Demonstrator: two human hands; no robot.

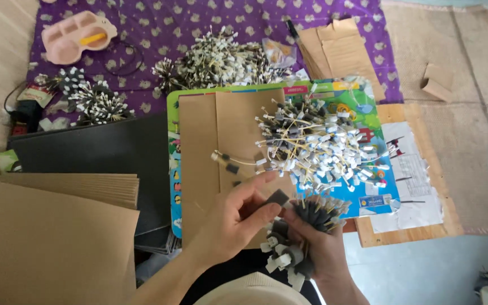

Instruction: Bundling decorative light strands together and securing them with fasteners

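Note:
My right hand (317, 248) grips a bundle of thin sticks with grey foam pieces and white tags (303, 237), some fanning out above the fist and some below. My left hand (238, 217) pinches one small grey foam piece (278, 197) between thumb and forefinger, right beside the bundle's top. Just above both hands lies a loose heap of the same tagged sticks (320, 144) on a brown card sheet (221, 141) over a colourful board (362, 107). A single tagged stick (230, 161) lies on the card.
More tied bundles lie at the back (221, 56) and back left (94, 99) on a purple patterned cloth (165, 25). A pink compartment tray (77, 36), black sheets (97, 152), stacked brown card (52, 243), card pieces (334, 51) and a wooden board with papers (413, 181) surround me.

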